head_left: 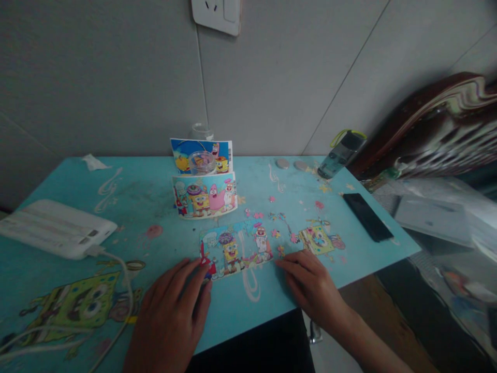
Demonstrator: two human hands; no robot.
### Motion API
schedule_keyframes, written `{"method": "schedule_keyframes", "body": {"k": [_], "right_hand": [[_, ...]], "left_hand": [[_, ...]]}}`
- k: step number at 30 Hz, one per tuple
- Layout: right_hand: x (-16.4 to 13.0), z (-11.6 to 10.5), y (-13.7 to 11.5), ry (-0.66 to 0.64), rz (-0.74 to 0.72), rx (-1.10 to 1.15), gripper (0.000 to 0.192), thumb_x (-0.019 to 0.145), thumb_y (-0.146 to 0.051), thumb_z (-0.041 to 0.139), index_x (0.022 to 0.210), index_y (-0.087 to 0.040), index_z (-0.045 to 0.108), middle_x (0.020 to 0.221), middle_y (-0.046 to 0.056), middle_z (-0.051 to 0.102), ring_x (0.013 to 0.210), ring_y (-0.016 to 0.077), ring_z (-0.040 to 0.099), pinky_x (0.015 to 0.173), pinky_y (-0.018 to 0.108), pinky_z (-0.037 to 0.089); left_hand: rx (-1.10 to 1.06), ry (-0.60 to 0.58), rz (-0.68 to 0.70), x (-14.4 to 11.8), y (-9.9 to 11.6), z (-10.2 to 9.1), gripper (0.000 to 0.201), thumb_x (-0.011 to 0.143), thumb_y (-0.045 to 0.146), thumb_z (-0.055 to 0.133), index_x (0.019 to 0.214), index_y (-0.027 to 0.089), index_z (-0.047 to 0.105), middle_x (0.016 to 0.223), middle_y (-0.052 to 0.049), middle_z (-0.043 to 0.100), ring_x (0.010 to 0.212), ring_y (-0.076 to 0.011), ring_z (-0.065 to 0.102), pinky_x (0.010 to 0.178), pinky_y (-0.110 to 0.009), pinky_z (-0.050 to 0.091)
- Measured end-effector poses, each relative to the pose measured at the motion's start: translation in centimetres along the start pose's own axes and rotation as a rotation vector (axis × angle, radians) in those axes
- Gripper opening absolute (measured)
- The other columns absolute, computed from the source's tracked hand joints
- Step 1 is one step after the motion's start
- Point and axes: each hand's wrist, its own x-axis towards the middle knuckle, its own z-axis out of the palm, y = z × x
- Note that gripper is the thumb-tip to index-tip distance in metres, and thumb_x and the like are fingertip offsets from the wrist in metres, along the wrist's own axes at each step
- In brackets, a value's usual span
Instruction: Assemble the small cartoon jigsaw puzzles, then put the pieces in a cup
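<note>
A partly assembled jigsaw puzzle (230,255) with cartoon figures lies flat on the table, with a gap right of its middle. My left hand (173,305) rests at its lower left edge, fingers spread and the tips touching the red corner figure. At the lower right corner is my right hand (306,274), fingers bent with the thumb apart, and nothing shows in its grasp. Just beyond those fingertips lies a loose puzzle piece (280,250). Several more pieces (275,233) are scattered above and right of the puzzle. A picture card (205,196) behind it shows a similar scene.
A round clear container (202,162) sits on a second card (180,155). A white power bank (58,228) with a cable (126,274) lies left. Rightward are a dark phone (367,216), a tilted bottle (340,155) and two round discs (282,163). The table edge (382,265) slants right.
</note>
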Motion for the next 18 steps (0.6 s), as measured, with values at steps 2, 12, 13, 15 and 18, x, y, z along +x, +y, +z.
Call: {"method": "schedule_keyframes", "body": {"k": [2,12,13,15,18], "right_hand": [[-0.1,0.4,-0.1,-0.005,0.012,0.000,0.033,0.095,-0.010,0.051,0.123,-0.020,0.065,0.107,0.010,0.065,0.095,0.0232,0.059,0.084,0.043,0.053],[-0.1,0.4,-0.1,-0.038,0.023,-0.032,0.034,0.093,-0.011,0.053,0.122,-0.022,0.067,0.107,0.009,0.066,0.095,0.0225,0.062,0.085,0.042,0.054],[-0.1,0.1,0.3,-0.015,0.041,-0.035,0.033,0.094,-0.012,0.053,0.121,-0.022,0.068,0.107,0.009,0.067,0.096,0.0224,0.062,0.086,0.042,0.054],[-0.1,-0.7,1.6,0.091,0.105,-0.063,0.029,0.095,-0.015,0.051,0.117,-0.021,0.069,0.106,0.010,0.068,0.096,0.0227,0.064,0.087,0.042,0.054],[0.2,-2.1,4.5,0.257,0.251,-0.148,0.026,0.097,-0.023,0.051,0.112,-0.021,0.072,0.106,0.010,0.070,0.095,0.0244,0.066,0.087,0.043,0.054]], "left_hand": [[0.002,0.000,0.007,-0.1,-0.2,0.2,0.032,0.095,0.031,0.057,0.125,0.019,0.061,0.127,-0.012,0.065,0.118,-0.0307,0.060,0.100,-0.050,0.048],[-0.005,-0.011,-0.004,-0.1,0.0,0.0,0.034,0.095,0.030,0.059,0.127,0.019,0.060,0.128,-0.011,0.064,0.120,-0.0305,0.058,0.102,-0.050,0.046],[-0.008,-0.010,-0.005,-0.1,0.1,-0.1,0.033,0.095,0.030,0.058,0.126,0.019,0.060,0.128,-0.011,0.064,0.120,-0.0303,0.058,0.102,-0.050,0.046],[-0.013,-0.011,-0.007,-0.1,0.2,-0.1,0.033,0.096,0.030,0.058,0.126,0.019,0.060,0.129,-0.010,0.064,0.121,-0.0303,0.058,0.103,-0.050,0.046],[-0.021,-0.009,-0.006,0.0,0.1,-0.1,0.033,0.096,0.030,0.058,0.126,0.018,0.060,0.129,-0.011,0.063,0.121,-0.0308,0.057,0.102,-0.051,0.046]]}}
